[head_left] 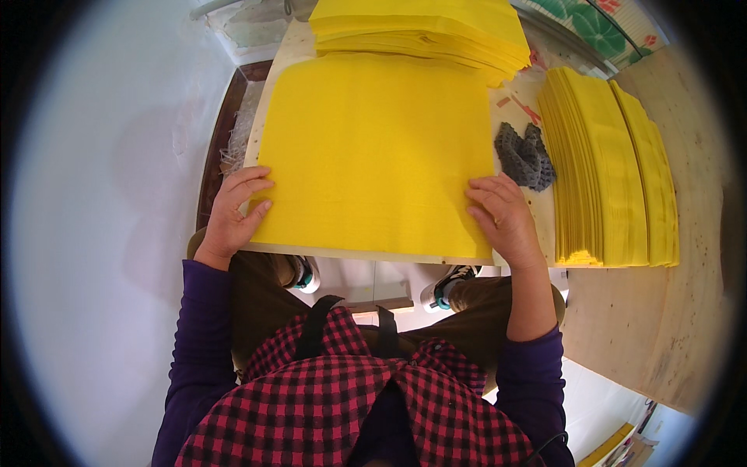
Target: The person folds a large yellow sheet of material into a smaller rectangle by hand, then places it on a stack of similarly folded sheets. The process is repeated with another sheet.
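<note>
Now rests left hand (237, 206) and right hand (502, 214), both loose-fingered and unclenched, on opposite sides of the yellow sheet (373, 159), flat on the pale tabletop (544, 226), near edge facing the body, long axis apparently left to right.

1. The yellow sheet (373, 159) is broad, roughly rectangular and evenly bright, with a matte, cloth-like surface.
2. It lies flat on the worktop (546, 212), its wide face upward; whether it is a single layer or several cannot be told.
3. Its 6 o'clock edge runs almost straight, just inside the worktop's near edge, leaving a thin pale strip bare.
4. The corner toward 11 o'clock looks rounded.
5. Faint creases cross the face, and light shading dips near its 4 o'clock side.
6. It appears unfolded along both visible sides.
</note>
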Action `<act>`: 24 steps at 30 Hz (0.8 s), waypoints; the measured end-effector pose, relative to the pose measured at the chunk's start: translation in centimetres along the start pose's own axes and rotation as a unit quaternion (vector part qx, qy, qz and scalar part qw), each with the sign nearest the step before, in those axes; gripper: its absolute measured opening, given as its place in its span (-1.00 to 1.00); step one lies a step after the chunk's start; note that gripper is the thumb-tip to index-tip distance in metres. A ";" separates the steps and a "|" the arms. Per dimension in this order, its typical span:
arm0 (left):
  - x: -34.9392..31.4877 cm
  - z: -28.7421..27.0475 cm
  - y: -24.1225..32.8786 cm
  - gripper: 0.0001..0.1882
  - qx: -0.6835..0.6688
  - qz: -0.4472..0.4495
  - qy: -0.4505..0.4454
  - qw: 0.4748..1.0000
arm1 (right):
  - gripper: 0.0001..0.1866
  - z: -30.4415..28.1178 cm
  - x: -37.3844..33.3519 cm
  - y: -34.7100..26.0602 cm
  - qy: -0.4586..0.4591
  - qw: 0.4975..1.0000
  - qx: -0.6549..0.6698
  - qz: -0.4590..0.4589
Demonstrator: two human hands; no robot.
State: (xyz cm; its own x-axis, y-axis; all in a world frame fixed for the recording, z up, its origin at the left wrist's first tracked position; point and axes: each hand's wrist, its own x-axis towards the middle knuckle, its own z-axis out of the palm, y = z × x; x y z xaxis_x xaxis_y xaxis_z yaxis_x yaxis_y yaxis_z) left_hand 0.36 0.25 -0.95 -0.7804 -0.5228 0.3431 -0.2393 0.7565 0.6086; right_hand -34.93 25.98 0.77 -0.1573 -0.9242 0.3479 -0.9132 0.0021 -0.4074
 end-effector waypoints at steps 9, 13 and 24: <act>-0.1 0.0 -0.3 -0.70 -0.004 0.009 0.007 1.000 | -0.84 0.4 0.2 -0.3 0.021 1.000 -0.002 -0.006; -0.2 -0.1 -0.4 -0.68 -0.001 0.019 0.014 1.000 | -0.84 0.2 0.4 -0.8 0.025 1.000 0.005 -0.007; -0.2 -0.1 -0.3 -0.69 -0.010 0.019 0.017 1.000 | -0.81 0.1 0.5 -1.0 0.022 0.999 -0.010 -0.025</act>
State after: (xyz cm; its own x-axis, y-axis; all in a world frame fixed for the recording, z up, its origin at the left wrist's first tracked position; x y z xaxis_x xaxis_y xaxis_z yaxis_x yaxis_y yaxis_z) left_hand 0.62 0.12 -1.15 -0.7692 -0.5062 0.3901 -0.1974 0.7688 0.6083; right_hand -34.07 25.46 1.30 -0.1276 -0.9056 0.4044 -0.9273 -0.0357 -0.3726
